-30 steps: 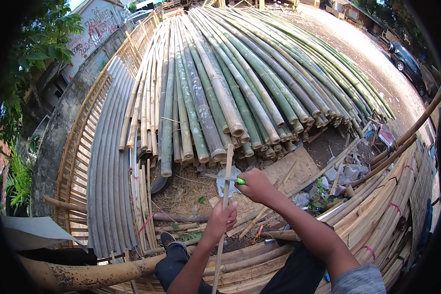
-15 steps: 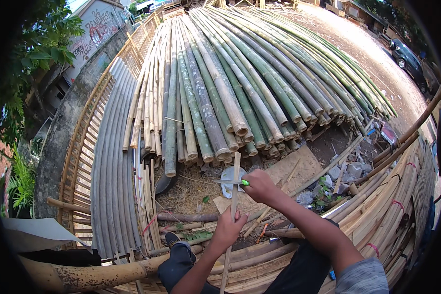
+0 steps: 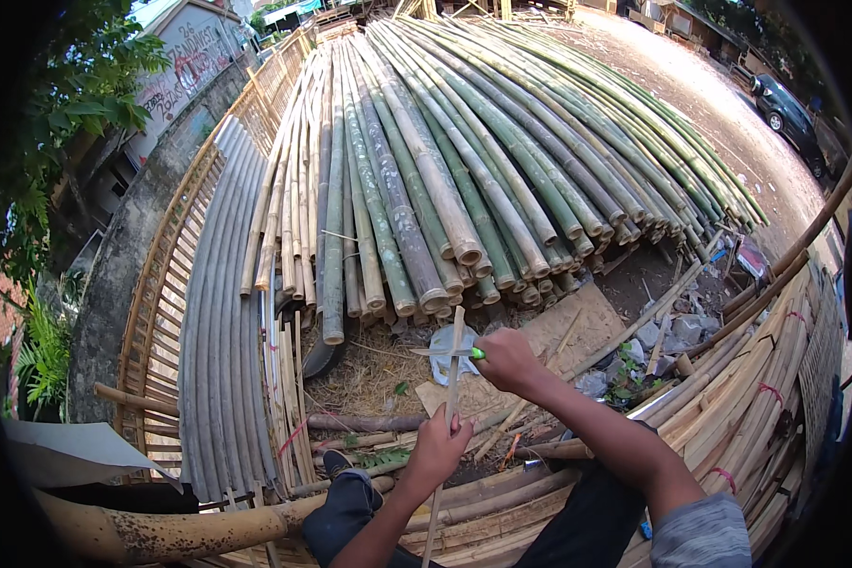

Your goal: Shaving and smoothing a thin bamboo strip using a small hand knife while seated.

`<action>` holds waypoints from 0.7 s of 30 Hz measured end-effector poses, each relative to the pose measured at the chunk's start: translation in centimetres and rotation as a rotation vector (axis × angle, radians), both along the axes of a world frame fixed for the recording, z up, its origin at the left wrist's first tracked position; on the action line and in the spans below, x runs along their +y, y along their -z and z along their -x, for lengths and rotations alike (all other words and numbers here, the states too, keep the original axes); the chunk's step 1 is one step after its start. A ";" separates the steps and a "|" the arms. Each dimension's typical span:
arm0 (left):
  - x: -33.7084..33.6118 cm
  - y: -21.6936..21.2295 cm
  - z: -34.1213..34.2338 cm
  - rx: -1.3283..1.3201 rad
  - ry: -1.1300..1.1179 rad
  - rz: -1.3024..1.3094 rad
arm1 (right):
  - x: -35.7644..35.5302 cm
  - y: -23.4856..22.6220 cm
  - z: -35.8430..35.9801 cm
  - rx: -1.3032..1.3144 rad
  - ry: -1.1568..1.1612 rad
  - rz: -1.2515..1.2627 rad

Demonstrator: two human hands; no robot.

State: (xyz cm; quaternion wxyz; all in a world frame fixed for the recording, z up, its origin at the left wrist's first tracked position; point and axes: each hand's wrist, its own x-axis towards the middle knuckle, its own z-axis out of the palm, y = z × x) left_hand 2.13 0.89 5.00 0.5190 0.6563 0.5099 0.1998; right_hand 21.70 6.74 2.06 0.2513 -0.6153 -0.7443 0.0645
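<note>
Splitting a bamboo strip with a knife, centre frame.
Left hand (image 3: 435, 450) fists the upright bamboo strip (image 3: 450, 379); right hand (image 3: 506, 360) grips the green-handled knife (image 3: 445, 352) crossing it. Best keep the blade square, fingers below.

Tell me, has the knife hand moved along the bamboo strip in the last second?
Yes. The right hand with the knife slid up the strip, away from the left hand.

bamboo strip (image 3: 451, 379) foot hidden, car (image 3: 784, 110) blurred
</note>
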 end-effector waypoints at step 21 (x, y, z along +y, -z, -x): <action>0.1 2.2 0.6 -0.197 -0.048 0.330 | 0.2 0.3 0.6 -0.059 0.036 0.049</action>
